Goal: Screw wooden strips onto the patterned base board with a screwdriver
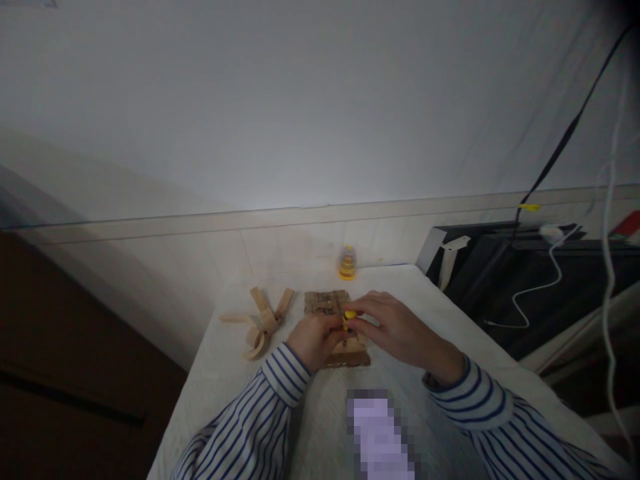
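Observation:
Both my hands meet over a flat wooden board [325,303] with cut-out pieces, lying on the white table [440,307]. My left hand [314,339] is closed, its fingers pinched at a small yellow-handled tool [349,315]. My right hand [395,327] curls in from the right, its fingertips closed on the same yellow tool. Part of the board is hidden under the hands. Striped sleeves cover both forearms.
An assembled wooden piece [261,321] with curved arms lies left of the board. A small yellow and clear container [347,263] stands at the table's far edge by the wall. A dark surface with cables [540,287] lies to the right. A blurred patch [379,433] sits near the front.

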Tool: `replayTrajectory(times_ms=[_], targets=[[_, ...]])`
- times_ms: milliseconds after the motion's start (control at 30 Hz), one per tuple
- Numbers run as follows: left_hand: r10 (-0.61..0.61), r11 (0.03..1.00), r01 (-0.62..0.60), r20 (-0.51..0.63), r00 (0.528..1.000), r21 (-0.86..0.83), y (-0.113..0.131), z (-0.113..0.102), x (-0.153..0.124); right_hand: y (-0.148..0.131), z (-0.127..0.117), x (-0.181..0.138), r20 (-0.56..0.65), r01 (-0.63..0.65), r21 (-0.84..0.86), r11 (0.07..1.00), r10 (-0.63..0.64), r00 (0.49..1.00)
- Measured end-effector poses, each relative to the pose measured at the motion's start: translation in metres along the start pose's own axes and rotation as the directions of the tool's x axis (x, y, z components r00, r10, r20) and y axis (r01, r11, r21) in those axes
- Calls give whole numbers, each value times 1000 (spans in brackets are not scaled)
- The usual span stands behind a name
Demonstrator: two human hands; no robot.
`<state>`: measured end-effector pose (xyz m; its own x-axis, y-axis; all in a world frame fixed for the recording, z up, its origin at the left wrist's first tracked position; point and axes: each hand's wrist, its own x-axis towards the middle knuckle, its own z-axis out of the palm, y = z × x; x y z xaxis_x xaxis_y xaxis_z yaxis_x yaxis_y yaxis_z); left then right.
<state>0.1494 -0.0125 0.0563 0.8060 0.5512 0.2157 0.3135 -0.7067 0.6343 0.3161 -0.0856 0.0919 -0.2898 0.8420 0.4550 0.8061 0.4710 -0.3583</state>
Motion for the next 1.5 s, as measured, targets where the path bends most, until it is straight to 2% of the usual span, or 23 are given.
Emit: replayTrajectory(times_ms=[233, 433, 700, 933, 1500], targets=[[23, 999, -22, 21, 1000, -40, 2, -1, -1, -1, 3, -1, -36, -26, 29, 999, 27, 999], [-21, 999, 19, -56, 998, -26, 6, -3, -1, -3, 4, -1, -48, -39, 19, 999, 40, 998], [-52, 999, 51, -72, 996, -6, 7, -4, 1, -5, -4, 2, 7, -19, 32, 999, 18, 1000], [-62, 998, 60, -51, 997, -24, 5, -4, 2, -2, -7, 7, 65, 66, 17, 998, -67, 996], [2, 993, 2, 28, 1000, -116, 5, -3, 1, -5, -3, 2, 19, 25, -140, 990, -22, 1000]])
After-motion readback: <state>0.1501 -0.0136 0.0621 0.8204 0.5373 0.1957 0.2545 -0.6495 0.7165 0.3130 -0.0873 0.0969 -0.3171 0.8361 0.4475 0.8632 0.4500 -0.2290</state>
